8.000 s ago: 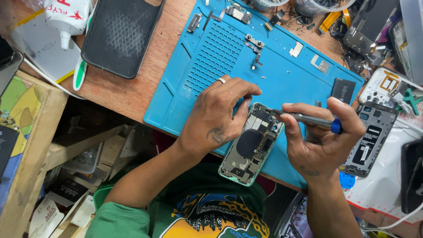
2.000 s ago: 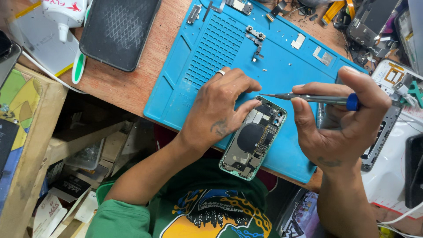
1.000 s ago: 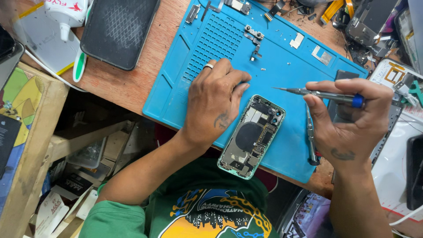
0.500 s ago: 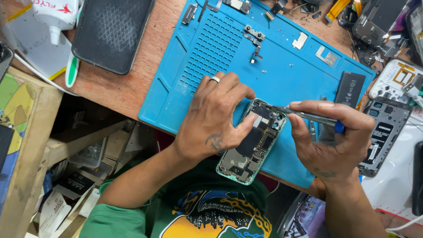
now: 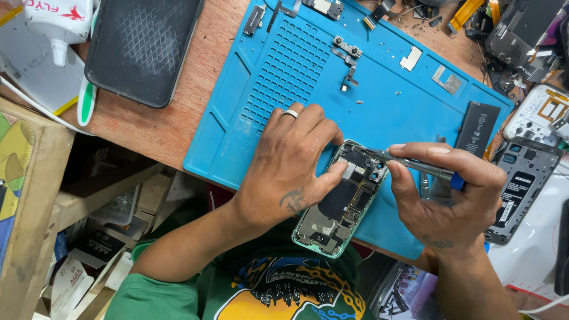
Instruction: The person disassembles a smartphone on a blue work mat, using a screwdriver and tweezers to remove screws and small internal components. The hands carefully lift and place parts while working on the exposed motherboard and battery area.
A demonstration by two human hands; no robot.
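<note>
My left hand [image 5: 290, 163] lies flat over an opened phone [image 5: 341, 198], fingers spread and the thumb pressed to its inner plate, pinning the green-edged body where it overhangs the near edge of the blue work mat [image 5: 308, 77] on the desk [image 5: 172, 127]. My right hand [image 5: 441, 198] is curled closed around a slim screwdriver [image 5: 415, 166] with a blue cap, thumb and forefinger pinching the shaft, the tip resting at the upper corner of the phone near its camera modules.

The work looks well into the strip-down, by my reading: the phone's back is off, and its boards, shields and dark coil pad are laid bare. Small metal brackets [image 5: 348, 50], two silver plates [image 5: 446, 79] and loose screws sit scattered well up the mat, and a black battery [image 5: 477, 125] lies apart at the mat's right edge, though I cannot tell whether these came from this handset. Inside the frame most parts appear seated, so a good share of the dismantling seems left, beginning with whatever fastener the tip now rests on.

A dark phone case [image 5: 142, 47] lies face-down to the left on the bare wood, and another opened handset [image 5: 521, 184] rests just right of my right hand among other spare parts.
</note>
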